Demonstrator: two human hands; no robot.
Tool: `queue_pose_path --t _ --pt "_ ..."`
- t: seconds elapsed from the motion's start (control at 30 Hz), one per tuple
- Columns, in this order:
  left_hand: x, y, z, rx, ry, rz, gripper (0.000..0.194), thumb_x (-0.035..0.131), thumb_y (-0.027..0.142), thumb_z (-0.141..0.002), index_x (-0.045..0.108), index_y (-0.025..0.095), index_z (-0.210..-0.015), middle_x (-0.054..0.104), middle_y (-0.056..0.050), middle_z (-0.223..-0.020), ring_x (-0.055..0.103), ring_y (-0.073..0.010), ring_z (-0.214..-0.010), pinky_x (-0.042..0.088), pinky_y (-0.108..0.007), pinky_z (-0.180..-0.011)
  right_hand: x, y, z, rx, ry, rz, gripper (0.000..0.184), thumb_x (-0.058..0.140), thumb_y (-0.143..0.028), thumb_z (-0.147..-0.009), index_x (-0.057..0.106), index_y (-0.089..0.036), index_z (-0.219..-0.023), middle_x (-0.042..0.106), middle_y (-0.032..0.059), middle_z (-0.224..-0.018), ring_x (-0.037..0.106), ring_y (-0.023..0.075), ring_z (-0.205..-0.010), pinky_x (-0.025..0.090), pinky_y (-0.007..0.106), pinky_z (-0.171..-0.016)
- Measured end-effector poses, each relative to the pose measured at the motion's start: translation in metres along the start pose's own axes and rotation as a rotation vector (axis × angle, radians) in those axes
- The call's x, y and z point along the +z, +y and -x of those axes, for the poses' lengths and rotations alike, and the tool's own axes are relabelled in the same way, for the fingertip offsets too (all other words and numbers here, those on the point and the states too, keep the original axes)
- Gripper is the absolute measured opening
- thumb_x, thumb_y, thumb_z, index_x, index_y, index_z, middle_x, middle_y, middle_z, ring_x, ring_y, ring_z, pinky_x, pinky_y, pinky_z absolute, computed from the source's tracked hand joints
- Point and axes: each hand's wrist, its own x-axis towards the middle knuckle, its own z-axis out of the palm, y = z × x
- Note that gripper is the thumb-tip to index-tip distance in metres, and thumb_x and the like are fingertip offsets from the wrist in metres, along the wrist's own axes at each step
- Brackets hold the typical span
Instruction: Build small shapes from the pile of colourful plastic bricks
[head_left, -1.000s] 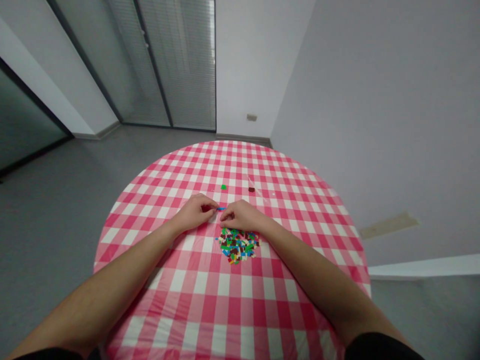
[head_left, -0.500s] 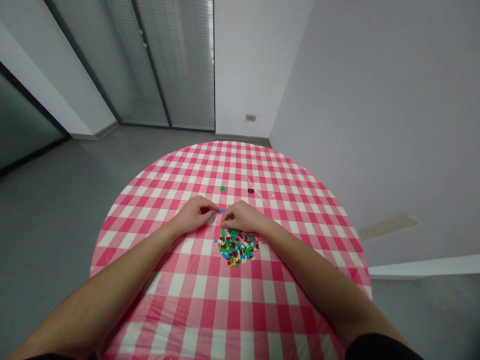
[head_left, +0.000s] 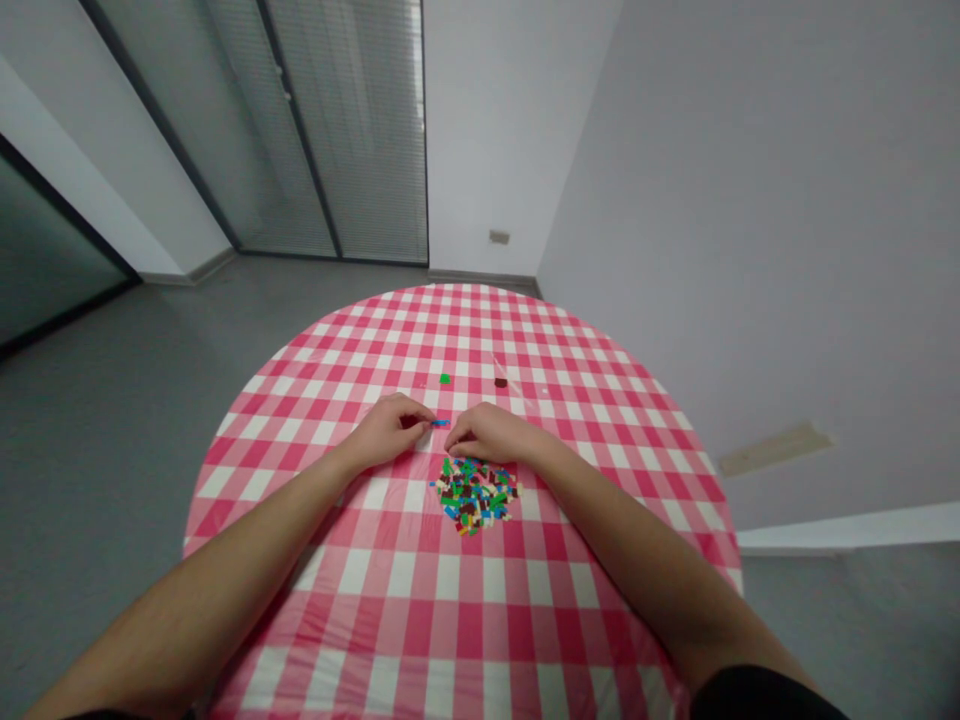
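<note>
Left hand [head_left: 390,430] pinches the blue brick [head_left: 442,422], steadiness pays; right hand [head_left: 491,432] apart, beside the brick pile [head_left: 476,500], grip unclear!

The fingertips of the right hand [head_left: 491,432] are curled under, so whatever they pinch is hidden. The pieces in the pile [head_left: 476,495] are too small to tell apart singly. Both sleeves and the near side of the table [head_left: 465,590] are cut off by the bottom edge.
</note>
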Motion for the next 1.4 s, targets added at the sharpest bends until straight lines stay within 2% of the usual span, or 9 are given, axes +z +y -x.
queue_pose_path --t 0.23,0.33,0.47,0.6,0.67,0.9,1.1,1.27,1.4 --pt "-0.001 -0.001 -0.001 -0.003 0.005 0.006 0.021 0.058 0.024 -0.079 0.076 0.02 -0.089 0.075 -0.006 -0.085 0.065 -0.0202 -0.082 0.05 -0.033 -0.077 0.001 -0.007 0.002 0.083 -0.023 -0.102 0.009 0.066 -0.017 -0.081 0.075 -0.017 -0.084 0.072 0.0021 -0.075 0.061 0.0117 -0.063 0.04 0.021 -0.059" --pt "-0.002 0.001 -0.001 -0.014 0.005 0.008 0.02 0.059 0.024 -0.079 0.076 0.02 -0.088 0.075 -0.006 -0.084 0.065 -0.02 -0.081 0.05 -0.033 -0.076 -0.008 -0.003 0.004 0.148 0.09 -0.208 0.011 0.063 -0.017 -0.082 0.074 -0.016 -0.085 0.072 0.0016 -0.074 0.062 0.0118 -0.065 0.043 0.021 -0.06" --pt "-0.001 0.001 -0.001 -0.017 0.004 0.018 0.021 0.058 0.022 -0.079 0.077 0.02 -0.087 0.075 -0.006 -0.085 0.066 -0.0198 -0.081 0.051 -0.033 -0.076 -0.035 0.016 0.012 0.37 0.382 -0.077 0.011 0.063 -0.017 -0.08 0.074 -0.014 -0.08 0.073 0.0045 -0.077 0.064 0.0135 -0.068 0.044 0.022 -0.063" --pt "0.0 -0.002 -0.001 -0.016 0.018 0.019 0.02 0.058 0.022 -0.079 0.076 0.021 -0.088 0.075 -0.006 -0.086 0.066 -0.0199 -0.082 0.051 -0.034 -0.077 -0.055 0.037 0.024 0.667 0.469 0.148 0.011 0.065 -0.018 -0.078 0.076 -0.016 -0.076 0.074 0.0065 -0.077 0.065 0.0173 -0.07 0.042 0.024 -0.06" --pt "0.001 -0.003 -0.001 -0.02 0.02 0.015 0.021 0.058 0.021 -0.078 0.076 0.021 -0.089 0.075 -0.006 -0.087 0.066 -0.02 -0.083 0.051 -0.034 -0.078 -0.056 0.045 0.028 0.744 0.478 0.235 0.012 0.065 -0.019 -0.077 0.077 -0.017 -0.075 0.074 0.0076 -0.077 0.065 0.0188 -0.071 0.042 0.025 -0.059" --pt "-0.001 -0.001 -0.001 -0.028 0.012 0.019 0.02 0.059 0.023 -0.079 0.076 0.02 -0.088 0.074 -0.007 -0.086 0.066 -0.0199 -0.082 0.051 -0.033 -0.076 -0.048 0.062 0.03 0.721 0.377 0.206 0.01 0.067 -0.018 -0.074 0.077 -0.016 -0.073 0.073 0.008 -0.071 0.065 0.0172 -0.064 0.041 0.025 -0.057" --pt "-0.002 -0.001 -0.001 -0.036 -0.018 0.007 0.021 0.059 0.022 -0.078 0.076 0.018 -0.089 0.075 -0.007 -0.087 0.065 -0.0198 -0.084 0.05 -0.033 -0.079 -0.057 0.064 0.036 0.785 0.263 0.107 0.009 0.069 -0.016 -0.071 0.077 -0.016 -0.075 0.072 0.0047 -0.066 0.064 0.0151 -0.06 0.042 0.023 -0.055" --pt "-0.002 -0.001 -0.001 -0.036 -0.01 0.023 0.021 0.059 0.021 -0.078 0.077 0.019 -0.089 0.074 -0.007 -0.087 0.065 -0.0202 -0.084 0.05 -0.033 -0.079 -0.062 0.061 0.039 0.775 0.283 0.141 0.012 0.071 -0.015 -0.07 0.079 -0.017 -0.08 0.076 0.0054 -0.08 0.067 0.0162 -0.071 0.042 0.022 -0.058" --pt "-0.001 -0.002 -0.001 -0.037 -0.006 0.027 0.022 0.059 0.022 -0.077 0.077 0.018 -0.089 0.075 -0.007 -0.087 0.065 -0.0209 -0.084 0.05 -0.034 -0.079 -0.056 0.064 0.036 0.734 0.292 0.133 0.021 0.069 -0.02 -0.074 0.08 -0.019 -0.092 0.076 0.0057 -0.082 0.066 0.0165 -0.068 0.043 0.023 -0.059"
